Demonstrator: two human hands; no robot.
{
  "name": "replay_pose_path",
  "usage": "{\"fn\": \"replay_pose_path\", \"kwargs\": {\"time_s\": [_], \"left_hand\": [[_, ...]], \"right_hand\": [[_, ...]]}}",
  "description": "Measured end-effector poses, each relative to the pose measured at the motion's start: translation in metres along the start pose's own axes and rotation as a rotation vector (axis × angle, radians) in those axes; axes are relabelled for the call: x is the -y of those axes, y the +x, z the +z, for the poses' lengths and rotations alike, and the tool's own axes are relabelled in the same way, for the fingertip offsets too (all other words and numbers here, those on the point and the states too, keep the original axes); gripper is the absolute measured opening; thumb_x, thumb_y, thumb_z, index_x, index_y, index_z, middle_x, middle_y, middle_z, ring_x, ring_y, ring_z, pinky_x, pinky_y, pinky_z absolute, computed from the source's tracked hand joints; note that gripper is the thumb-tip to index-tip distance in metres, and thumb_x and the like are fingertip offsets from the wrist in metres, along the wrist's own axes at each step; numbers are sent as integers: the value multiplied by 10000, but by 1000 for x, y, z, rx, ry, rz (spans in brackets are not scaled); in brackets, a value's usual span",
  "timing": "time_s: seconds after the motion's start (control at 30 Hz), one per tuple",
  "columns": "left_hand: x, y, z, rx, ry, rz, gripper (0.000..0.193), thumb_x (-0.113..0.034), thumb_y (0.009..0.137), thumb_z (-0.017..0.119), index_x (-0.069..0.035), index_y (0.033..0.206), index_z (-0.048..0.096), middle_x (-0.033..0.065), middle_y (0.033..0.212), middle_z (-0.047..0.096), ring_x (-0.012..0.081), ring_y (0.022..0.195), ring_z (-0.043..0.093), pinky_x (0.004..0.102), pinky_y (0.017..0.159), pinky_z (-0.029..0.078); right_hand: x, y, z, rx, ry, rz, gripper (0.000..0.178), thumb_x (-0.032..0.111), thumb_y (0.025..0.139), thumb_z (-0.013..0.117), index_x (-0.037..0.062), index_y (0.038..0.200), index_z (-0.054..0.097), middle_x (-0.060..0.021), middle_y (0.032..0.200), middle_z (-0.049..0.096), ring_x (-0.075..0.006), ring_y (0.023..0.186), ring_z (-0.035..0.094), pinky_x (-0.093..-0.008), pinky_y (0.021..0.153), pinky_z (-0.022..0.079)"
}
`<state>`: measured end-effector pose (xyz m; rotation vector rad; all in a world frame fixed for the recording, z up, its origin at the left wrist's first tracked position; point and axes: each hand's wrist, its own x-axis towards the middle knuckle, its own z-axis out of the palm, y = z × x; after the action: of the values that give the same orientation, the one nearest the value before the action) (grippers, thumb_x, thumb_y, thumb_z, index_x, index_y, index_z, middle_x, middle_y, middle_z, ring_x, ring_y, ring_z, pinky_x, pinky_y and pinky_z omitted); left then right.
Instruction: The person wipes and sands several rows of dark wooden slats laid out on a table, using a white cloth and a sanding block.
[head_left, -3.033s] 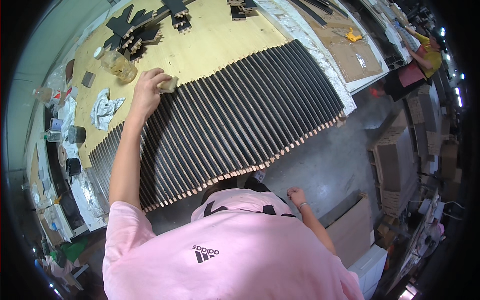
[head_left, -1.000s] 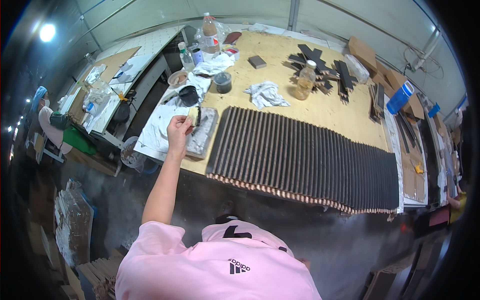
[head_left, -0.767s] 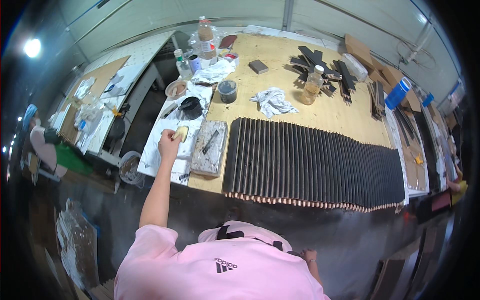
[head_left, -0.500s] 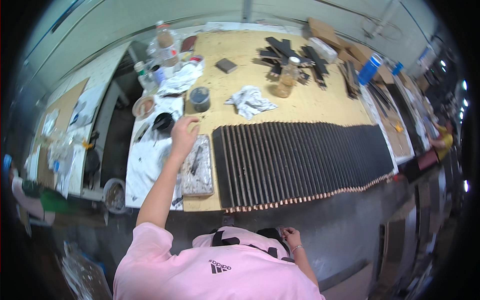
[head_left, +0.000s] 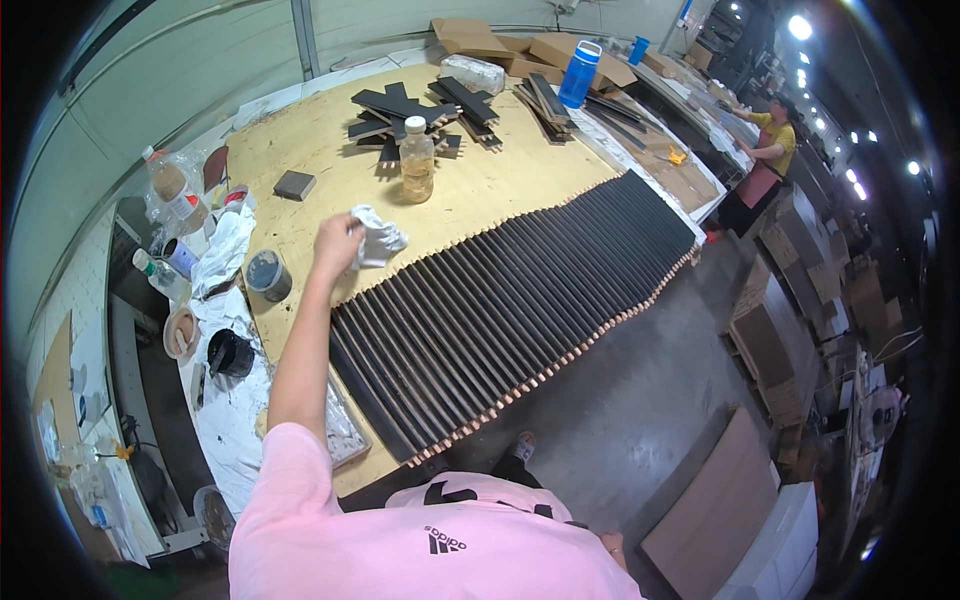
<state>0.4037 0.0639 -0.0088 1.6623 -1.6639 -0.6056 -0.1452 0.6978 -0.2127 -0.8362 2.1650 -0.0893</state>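
Left hand (head_left: 340, 243) pinching white cloth (head_left: 382, 243), ten o'clock of black strips (head_left: 520, 300) on tabletop (head_left: 300, 135); right hand (head_left: 611, 543), five o'clock, grip can't be told; cloth probably best gathered tight, lifted clear of strips

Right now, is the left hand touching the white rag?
Touching. The head view shows the left hand gripping the white rag at its left edge, with no gap between.

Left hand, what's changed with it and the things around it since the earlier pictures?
The left hand has let go of the pale pad, now apparently on the white sheet, and moved right and farther from the body to grip the rag. The black slats and bottle stayed put.
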Motion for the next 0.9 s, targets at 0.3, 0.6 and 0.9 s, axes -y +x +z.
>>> {"fn": "replay_pose_path", "kwargs": {"time_s": [0.3, 0.6, 0.9], "left_hand": [[-113, -46, -71, 84, -705, 113, 247, 48, 822, 698, 51, 1065, 653, 82, 928, 703, 98, 795, 658, 238, 730, 535], [-189, -118, -23, 408, -1152, -21, 220, 13, 843, 697, 19, 1060, 660, 95, 969, 712, 133, 841, 696, 274, 778, 571], [-169, -170, 50, 272, -90, 186, 372, -339, 849, 745, -52, 1079, 690, 100, 1006, 698, 244, 959, 673, 375, 860, 520]], "right_hand": [[90, 90, -82, -388, 665, -32, 128, 31, 834, 551, 35, 706, 538, -58, 605, 544, -154, 511, 524, -286, 464, 405], [483, -4, -167, 259, 720, -1014, 540, 140, 891, 727, -34, 1364, 533, -116, 1247, 634, -186, 1129, 609, -316, 953, 499], [505, 8, -153, 333, 998, -899, 216, 35, 859, 683, -32, 1062, 652, 4, 832, 652, -42, 676, 567, -211, 575, 443]]}}
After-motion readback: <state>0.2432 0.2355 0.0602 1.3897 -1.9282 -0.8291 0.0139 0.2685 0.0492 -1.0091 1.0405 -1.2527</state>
